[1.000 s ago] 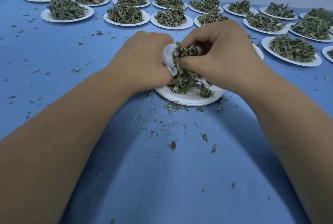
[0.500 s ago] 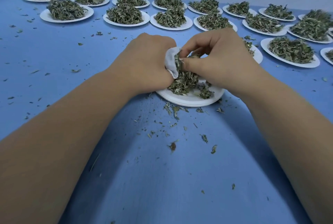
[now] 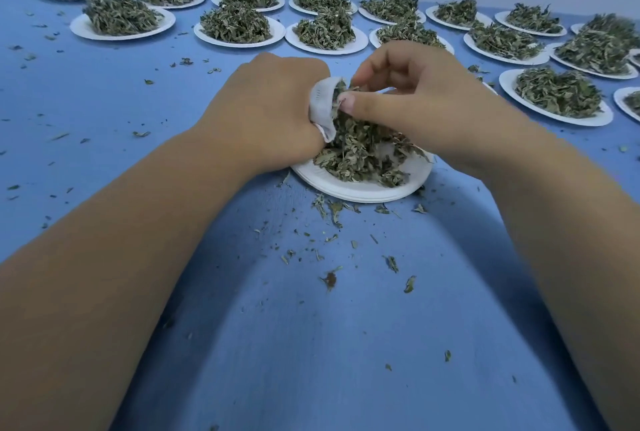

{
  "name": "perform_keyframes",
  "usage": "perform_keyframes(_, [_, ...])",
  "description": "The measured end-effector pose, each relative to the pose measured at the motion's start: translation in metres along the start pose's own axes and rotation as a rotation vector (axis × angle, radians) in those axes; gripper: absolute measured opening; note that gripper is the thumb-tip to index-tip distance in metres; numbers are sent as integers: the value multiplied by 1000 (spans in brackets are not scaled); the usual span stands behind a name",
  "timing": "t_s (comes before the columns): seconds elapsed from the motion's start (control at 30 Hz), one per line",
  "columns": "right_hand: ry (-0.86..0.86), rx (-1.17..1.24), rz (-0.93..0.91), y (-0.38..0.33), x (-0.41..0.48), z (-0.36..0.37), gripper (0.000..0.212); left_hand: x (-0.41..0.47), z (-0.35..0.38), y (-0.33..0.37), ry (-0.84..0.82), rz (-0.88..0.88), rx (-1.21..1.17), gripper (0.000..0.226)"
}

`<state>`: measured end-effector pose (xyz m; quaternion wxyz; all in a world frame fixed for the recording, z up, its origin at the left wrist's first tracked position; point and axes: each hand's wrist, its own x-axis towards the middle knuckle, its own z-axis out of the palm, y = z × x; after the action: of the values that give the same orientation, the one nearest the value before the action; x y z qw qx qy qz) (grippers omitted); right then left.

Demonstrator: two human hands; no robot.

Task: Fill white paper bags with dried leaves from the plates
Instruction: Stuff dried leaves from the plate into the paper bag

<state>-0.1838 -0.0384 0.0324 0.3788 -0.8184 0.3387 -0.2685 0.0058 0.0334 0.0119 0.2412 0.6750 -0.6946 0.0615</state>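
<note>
A white paper plate point(image 3: 349, 187) lies in front of me with a loose pile of dried leaves point(image 3: 363, 150) on it. My left hand point(image 3: 266, 112) grips a small white paper bag point(image 3: 322, 103) just above the plate's left side, its mouth turned to the right. My right hand point(image 3: 419, 101) is curled over the pile, thumb and fingertips pinching leaves at the bag's mouth. Most of the bag is hidden inside my left fist.
Several white plates heaped with dried leaves stand in rows along the back and right of the blue table point(image 3: 311, 344), the nearest one point(image 3: 557, 98) at the right. Leaf crumbs point(image 3: 332, 278) lie scattered around the plate and towards me.
My right hand has loosened and lifted its fingers a little while pushing leaves into the bag. More leaves have dropped onto the plate. My left hand has barely moved.
</note>
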Motion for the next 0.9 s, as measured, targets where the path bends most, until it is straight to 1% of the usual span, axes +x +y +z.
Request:
perform_keyframes(0.03, [-53,29,11,2,-2,-4,28,-1,0,0,17,-19,-24,14])
perform_keyframes(0.1, [-126,74,21,5,-6,-9,32,-3,-2,0,34,-29,-43,26])
perform_keyframes(0.13, [-125,84,16,6,-7,-10,33,-3,-3,0,24,-33,-47,31])
perform_keyframes(0.17, [-97,89,4,6,-8,-9,33,-4,-3,0,8,-39,-51,32])
perform_keyframes(0.23, [-21,86,-41,3,-7,-7,26,-4,-2,1,-22,-51,-51,25])
perform_keyframes(0.3, [27,70,-65,0,-7,-2,21,-4,-1,3,-8,-45,-36,18])
perform_keyframes(0.37, [56,14,-84,-2,-8,2,16,-5,-1,6,5,-19,-9,19])
perform_keyframes(0.47, [90,-61,-135,-4,-6,13,11,-6,1,11,-14,-2,-23,4])
perform_keyframes(0.57, [173,-57,-146,-7,-3,23,11,-4,2,15,-38,-10,-46,11])
perform_keyframes(0.63, [136,-1,-137,-8,-4,23,13,-2,2,13,-31,-21,-39,13])
perform_keyframes(0.73, [-33,145,-106,-6,-7,10,22,-3,-1,5,0,-46,-31,6])
perform_keyframes(0.77, [-56,186,-104,-4,-9,6,27,-3,-1,2,4,-50,-33,8])
perform_keyframes(0.83, [-37,187,-127,-3,-10,3,30,-4,-2,1,18,-56,-40,21])
perform_keyframes(0.87, [-18,139,-146,-3,-10,4,29,-4,-3,2,22,-56,-47,22])
perform_keyframes(0.9, [-3,81,-158,-3,-10,6,27,-4,-3,4,18,-53,-55,17])
